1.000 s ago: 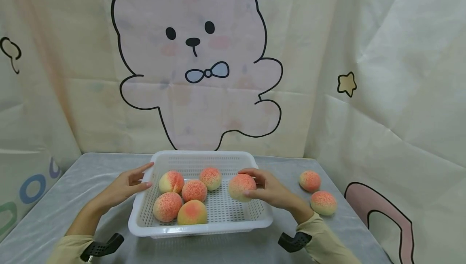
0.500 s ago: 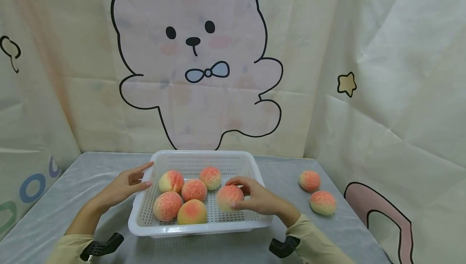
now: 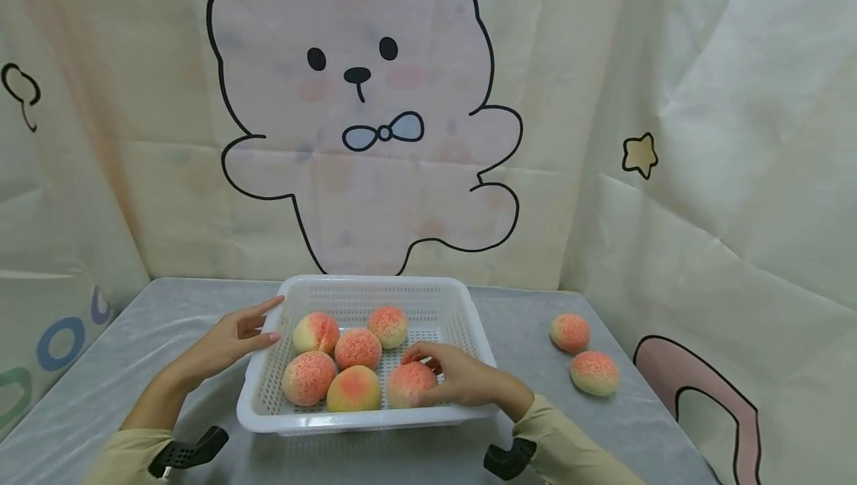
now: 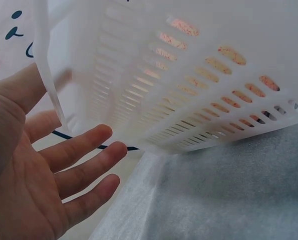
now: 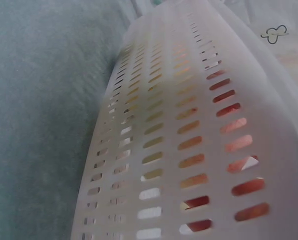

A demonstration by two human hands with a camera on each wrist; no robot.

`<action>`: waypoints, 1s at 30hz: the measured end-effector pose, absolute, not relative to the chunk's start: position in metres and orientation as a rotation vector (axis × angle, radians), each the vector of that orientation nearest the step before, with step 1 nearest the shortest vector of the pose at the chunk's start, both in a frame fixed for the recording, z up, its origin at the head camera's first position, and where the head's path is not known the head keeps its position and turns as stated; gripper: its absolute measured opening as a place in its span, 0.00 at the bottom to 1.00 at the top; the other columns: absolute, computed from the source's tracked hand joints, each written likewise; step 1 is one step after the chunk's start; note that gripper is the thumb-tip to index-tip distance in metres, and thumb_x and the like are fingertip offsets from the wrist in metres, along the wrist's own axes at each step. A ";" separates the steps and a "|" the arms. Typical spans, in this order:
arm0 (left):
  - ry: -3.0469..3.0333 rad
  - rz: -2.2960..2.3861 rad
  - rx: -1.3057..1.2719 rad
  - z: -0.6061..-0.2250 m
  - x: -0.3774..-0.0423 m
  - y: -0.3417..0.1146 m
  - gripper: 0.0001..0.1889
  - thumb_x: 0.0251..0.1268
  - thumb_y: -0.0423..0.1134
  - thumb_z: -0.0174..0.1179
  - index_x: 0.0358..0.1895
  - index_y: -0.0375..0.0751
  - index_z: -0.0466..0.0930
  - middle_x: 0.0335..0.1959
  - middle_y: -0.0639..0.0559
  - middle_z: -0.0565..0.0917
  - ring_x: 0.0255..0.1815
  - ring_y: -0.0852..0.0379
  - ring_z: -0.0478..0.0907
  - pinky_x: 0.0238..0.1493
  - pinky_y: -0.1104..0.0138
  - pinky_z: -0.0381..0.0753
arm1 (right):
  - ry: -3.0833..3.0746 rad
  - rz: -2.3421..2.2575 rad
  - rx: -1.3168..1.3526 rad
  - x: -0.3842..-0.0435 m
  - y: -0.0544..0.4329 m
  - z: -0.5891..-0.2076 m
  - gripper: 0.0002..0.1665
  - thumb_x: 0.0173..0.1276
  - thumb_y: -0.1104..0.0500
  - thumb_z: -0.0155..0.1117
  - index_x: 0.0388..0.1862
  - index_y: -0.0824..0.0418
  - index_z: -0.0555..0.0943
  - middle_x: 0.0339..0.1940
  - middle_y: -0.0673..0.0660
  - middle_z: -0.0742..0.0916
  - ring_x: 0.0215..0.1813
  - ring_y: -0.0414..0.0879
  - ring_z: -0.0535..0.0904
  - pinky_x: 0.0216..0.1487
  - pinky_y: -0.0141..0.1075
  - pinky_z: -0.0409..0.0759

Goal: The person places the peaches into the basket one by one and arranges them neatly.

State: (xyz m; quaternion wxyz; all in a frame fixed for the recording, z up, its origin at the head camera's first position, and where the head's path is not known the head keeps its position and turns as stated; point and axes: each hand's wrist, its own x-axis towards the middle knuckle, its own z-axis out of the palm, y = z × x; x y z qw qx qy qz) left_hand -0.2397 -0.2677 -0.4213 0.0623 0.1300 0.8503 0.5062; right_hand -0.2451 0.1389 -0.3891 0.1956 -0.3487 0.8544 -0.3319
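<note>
A white slotted plastic basket stands on the table with several peaches in it, among them a yellowish one at the front and a speckled one on the left. My right hand reaches over the basket's right side and holds a peach low inside, beside the yellowish one. The right wrist view shows only the basket's slotted wall, so that hand is hidden there. With fairly straight fingers, my left hand touches the basket's left rim; up close, three fingers extend free of the wall.
Two more peaches, one farther back and one nearer, lie on the grey cloth-covered table right of the basket. Behind the table hangs a printed curtain with a cartoon animal.
My right hand has carried its peach leftward and toward the front, down into the basket beside the yellowish peach. The left hand has stayed at the rim.
</note>
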 end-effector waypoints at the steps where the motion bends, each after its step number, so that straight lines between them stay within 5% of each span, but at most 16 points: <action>1: 2.570 1.529 0.395 -0.421 -0.240 -0.268 0.42 0.74 0.45 0.60 0.82 0.41 0.47 0.73 0.24 0.67 0.64 0.35 0.79 0.52 0.49 0.86 | 2.391 -0.921 -0.972 -0.245 0.139 -0.389 0.24 0.63 0.53 0.75 0.57 0.47 0.78 0.58 0.47 0.84 0.59 0.39 0.77 0.60 0.33 0.76; 13: 2.580 1.520 0.386 -0.422 -0.240 -0.269 0.41 0.74 0.44 0.59 0.82 0.41 0.47 0.72 0.24 0.68 0.63 0.36 0.79 0.52 0.48 0.85 | 2.335 -0.827 -0.999 -0.246 0.136 -0.391 0.23 0.68 0.55 0.70 0.61 0.50 0.78 0.64 0.48 0.82 0.64 0.40 0.77 0.60 0.34 0.77; 24: 2.582 1.515 0.389 -0.419 -0.240 -0.265 0.41 0.74 0.45 0.59 0.82 0.41 0.47 0.72 0.24 0.67 0.63 0.36 0.80 0.51 0.49 0.86 | 2.324 -0.777 -0.926 -0.246 0.140 -0.392 0.32 0.71 0.48 0.67 0.71 0.53 0.74 0.67 0.48 0.80 0.57 0.35 0.74 0.57 0.32 0.76; 30: 2.592 1.510 0.382 -0.419 -0.239 -0.265 0.41 0.74 0.45 0.59 0.82 0.40 0.47 0.72 0.24 0.68 0.62 0.37 0.80 0.51 0.49 0.86 | 2.228 -0.816 -0.927 -0.247 0.139 -0.392 0.31 0.73 0.51 0.65 0.73 0.53 0.72 0.70 0.47 0.78 0.64 0.35 0.74 0.62 0.31 0.76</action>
